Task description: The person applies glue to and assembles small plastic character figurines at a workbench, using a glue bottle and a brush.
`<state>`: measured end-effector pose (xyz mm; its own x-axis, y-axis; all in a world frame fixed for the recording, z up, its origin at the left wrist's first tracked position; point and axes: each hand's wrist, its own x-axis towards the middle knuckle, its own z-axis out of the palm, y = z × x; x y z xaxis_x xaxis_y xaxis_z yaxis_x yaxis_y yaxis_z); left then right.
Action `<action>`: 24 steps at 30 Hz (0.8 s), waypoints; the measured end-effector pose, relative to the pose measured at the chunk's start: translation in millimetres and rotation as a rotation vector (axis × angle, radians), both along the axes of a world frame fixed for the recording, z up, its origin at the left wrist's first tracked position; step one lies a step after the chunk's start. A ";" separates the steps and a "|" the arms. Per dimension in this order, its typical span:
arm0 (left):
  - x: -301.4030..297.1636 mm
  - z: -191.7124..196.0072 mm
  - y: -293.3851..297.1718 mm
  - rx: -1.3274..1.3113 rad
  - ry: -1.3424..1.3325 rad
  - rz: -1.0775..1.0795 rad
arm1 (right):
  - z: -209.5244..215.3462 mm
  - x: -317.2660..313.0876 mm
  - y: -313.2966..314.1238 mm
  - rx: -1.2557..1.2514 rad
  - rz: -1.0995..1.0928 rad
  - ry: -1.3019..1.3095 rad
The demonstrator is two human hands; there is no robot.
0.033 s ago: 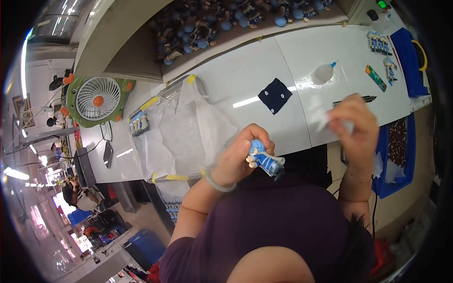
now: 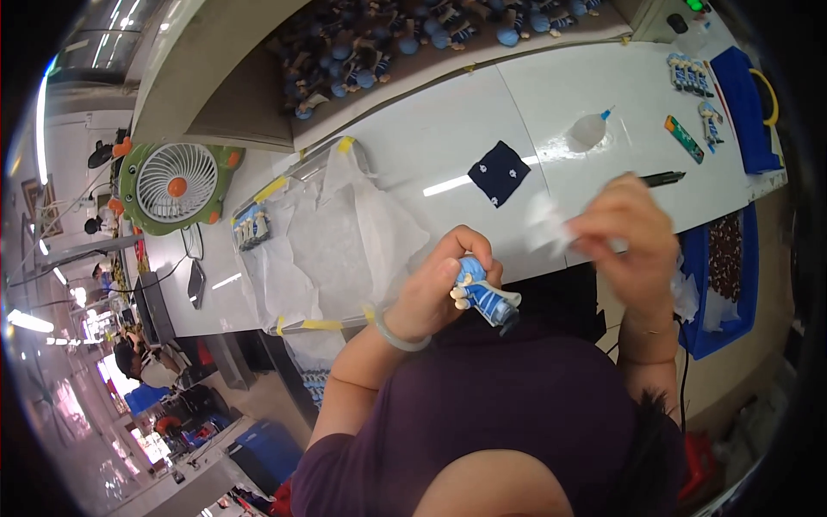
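Observation:
My left hand [image 2: 437, 289] is closed around a small figurine [image 2: 484, 295] with a light-blue head and a blue-and-white striped outfit. The figurine is tilted, its head up against my fingers and its dark base pointing down to the right. To the right, my right hand [image 2: 631, 246] pinches a crumpled white tissue [image 2: 549, 226]; hand and tissue are both smeared by motion. The tissue is apart from the figurine, above the table's front edge. Beyond it on the white table [image 2: 448, 129] lies a dark navy cloth [image 2: 500, 174] with small white marks.
A tray lined with white sheeting [image 2: 336, 233] holds figurines [image 2: 251, 227] on its left. A green fan [image 2: 178, 187] stands beyond. At right are a squeeze bottle [image 2: 589, 130], a black pen [image 2: 663, 179], more figurines [image 2: 689, 75] and blue bins [image 2: 745, 116]. A shelf [image 2: 413, 73] full of figurines is behind.
My right hand has moved left with the white tissue, nearer the figurine, and the pen shows more. My left hand and the figurine stay nearly in place.

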<state>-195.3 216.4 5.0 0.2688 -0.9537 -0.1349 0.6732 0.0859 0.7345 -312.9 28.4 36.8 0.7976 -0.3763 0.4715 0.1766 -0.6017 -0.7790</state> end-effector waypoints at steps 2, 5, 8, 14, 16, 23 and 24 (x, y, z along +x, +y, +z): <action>-4.7 9.4 -3.8 0.001 -0.003 -0.019 | 4.8 15.1 7.9 -0.083 0.188 -0.053; -8.1 18.5 -7.8 0.219 -0.149 0.003 | -4.6 26.0 16.9 -0.167 0.365 -0.112; -9.3 7.7 -6.1 0.127 0.008 -0.021 | -7.9 27.6 17.3 -0.292 0.465 -0.130; -4.4 3.7 7.0 0.072 0.009 -0.125 | -18.7 13.1 -0.5 -0.521 0.241 -0.091; 3.3 3.0 4.7 0.003 0.009 -0.232 | -32.1 5.7 -14.8 -0.523 0.060 -0.028; -0.2 1.4 0.3 -0.099 0.052 -0.161 | -31.4 5.1 1.3 -0.420 -0.196 0.178; -1.1 2.1 -0.9 -0.099 0.051 -0.159 | -22.2 1.9 10.5 -0.255 -0.012 0.023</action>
<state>-196.4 215.5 7.1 0.1094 -0.9929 -0.0477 0.7204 0.0461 0.6920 -311.0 38.9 14.6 0.8054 -0.2573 0.5339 0.1519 -0.7811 -0.6057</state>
